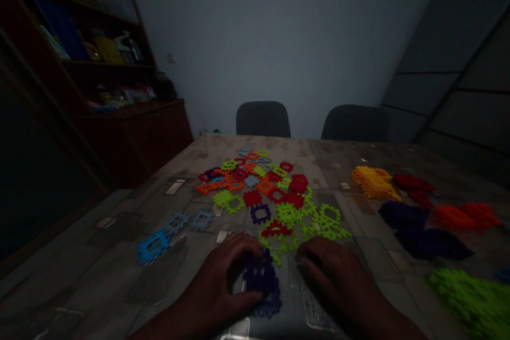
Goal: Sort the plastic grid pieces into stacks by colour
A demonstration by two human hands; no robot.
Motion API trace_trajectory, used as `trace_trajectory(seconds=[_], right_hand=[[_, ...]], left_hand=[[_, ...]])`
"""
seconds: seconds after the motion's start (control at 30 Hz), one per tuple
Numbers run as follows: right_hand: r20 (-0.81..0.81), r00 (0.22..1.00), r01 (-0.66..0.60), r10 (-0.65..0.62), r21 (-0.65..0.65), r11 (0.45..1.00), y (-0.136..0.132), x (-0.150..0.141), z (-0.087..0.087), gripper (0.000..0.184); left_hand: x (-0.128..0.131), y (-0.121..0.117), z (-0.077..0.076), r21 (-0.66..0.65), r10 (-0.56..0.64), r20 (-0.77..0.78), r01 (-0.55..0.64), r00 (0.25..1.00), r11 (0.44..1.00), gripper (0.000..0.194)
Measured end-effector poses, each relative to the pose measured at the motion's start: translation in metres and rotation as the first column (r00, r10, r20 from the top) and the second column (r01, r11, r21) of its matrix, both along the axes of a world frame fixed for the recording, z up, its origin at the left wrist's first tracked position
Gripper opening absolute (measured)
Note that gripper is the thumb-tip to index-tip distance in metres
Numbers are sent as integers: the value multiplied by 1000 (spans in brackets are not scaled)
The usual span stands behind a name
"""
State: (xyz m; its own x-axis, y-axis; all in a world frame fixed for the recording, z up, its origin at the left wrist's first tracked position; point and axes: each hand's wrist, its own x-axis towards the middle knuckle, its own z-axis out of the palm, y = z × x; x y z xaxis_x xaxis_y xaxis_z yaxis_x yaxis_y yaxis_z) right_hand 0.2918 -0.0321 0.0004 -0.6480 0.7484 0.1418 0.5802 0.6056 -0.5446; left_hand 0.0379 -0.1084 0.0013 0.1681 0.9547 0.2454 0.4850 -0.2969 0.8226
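My left hand (223, 271) grips a small stack of dark purple interlocking plastic tiles (261, 282), its thumb on the near side and fingers at the far side. The tiles have notched edges and sit low over the table's near edge. My right hand (332, 271) is to the right of the stack, loosely curled, with its thumb a little apart from the fingers and nothing visible in it. Just beyond both hands lie lime green tiles (287, 213), a red tile (276, 229) and a purple square frame tile (260, 214).
A loose spread of mixed tiles (240, 173) covers mid-table. Blue tile (154, 246) and grey tiles (202, 219) lie left. Sorted piles stand right: yellow (373, 181), red (413, 183), purple (428, 236), orange (464, 216), green (474, 297). Two chairs (263, 118) stand behind the table.
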Motion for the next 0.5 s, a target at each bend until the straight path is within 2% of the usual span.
trace_trajectory(seconds=[0.1,0.2,0.3,0.4,0.5], right_hand=[[35,999,-3,3,-5,1000,2,1,-4,23],[41,999,3,-2,-5,1000,2,1,-5,23],[46,999,2,-2,1,1000,2,0,-3,23],[68,998,0,0,-7,1000,1,-1,-2,23],[82,997,0,2,-24,1000,1,-1,-3,22]], left_hand=[[-9,2,-2,221,46,-131,-16,990,975,28],[-13,1,-4,339,106,-270,-8,957,941,28],[-9,-3,-9,370,157,-412,7,898,929,30],[-1,-7,-15,360,187,-567,37,802,932,29],[5,-10,-18,369,204,-636,61,744,928,28]])
